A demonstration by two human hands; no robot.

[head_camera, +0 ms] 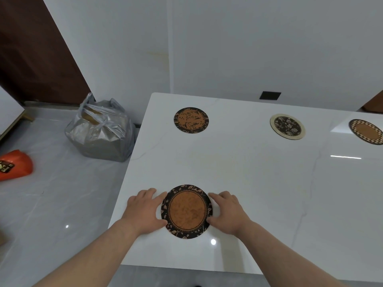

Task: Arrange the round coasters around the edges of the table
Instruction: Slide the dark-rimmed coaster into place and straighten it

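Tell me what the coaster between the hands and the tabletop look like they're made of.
The near coaster looks like cork: a mottled, matte orange-brown centre, with a black leaf border seemingly printed on. The tabletop looks like polished white stone or a sintered slab, possibly glossy laminate: faint grey veins and sharp light reflections.

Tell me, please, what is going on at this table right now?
A person is laying round coasters on a white table. The left hand and right hand lie flat on either side of a leaf-bordered coaster near the front left corner, touching its rim. Three more lie towards the far edge: a bird-patterned coaster, a floral coaster and a checkered coaster.
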